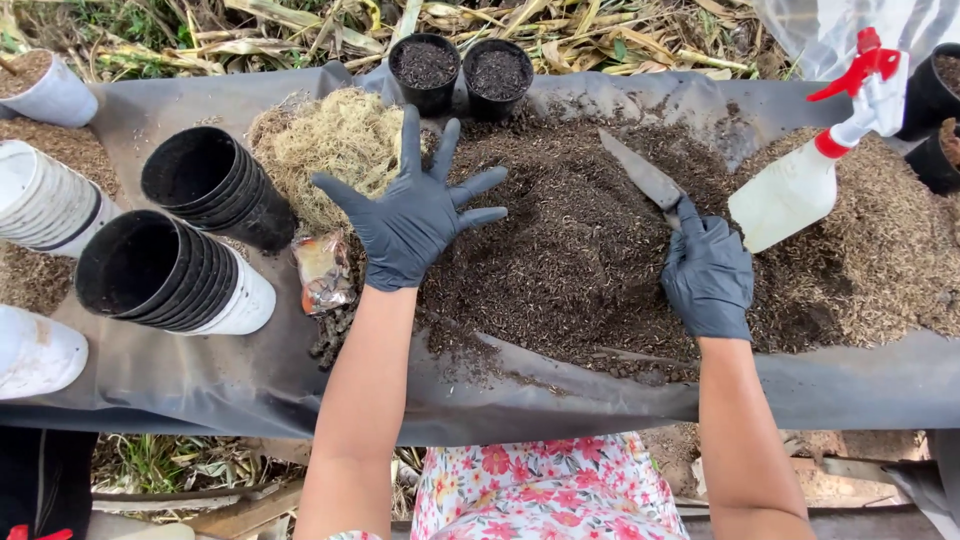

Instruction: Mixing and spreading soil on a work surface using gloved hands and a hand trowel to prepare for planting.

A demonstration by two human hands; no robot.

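Observation:
My left hand (415, 210), in a dark glove, hovers with fingers spread over the edge of a dark soil pile (560, 240), beside a clump of pale dry fibres (335, 145). My right hand (708, 275), also gloved, grips the handle of a metal trowel (643, 178) whose blade lies pointing up-left on the soil. Two small black pots filled with soil (460, 70) stand at the far side of the pile. All of this rests on a dark plastic sheet (200, 370).
Two stacks of empty black pots (190, 230) lie on their sides at left, with white pots (40, 205) beyond. A small crumpled packet (322, 270) lies near the fibres. A white spray bottle with red trigger (820, 150) lies on brown husks (880, 250) at right.

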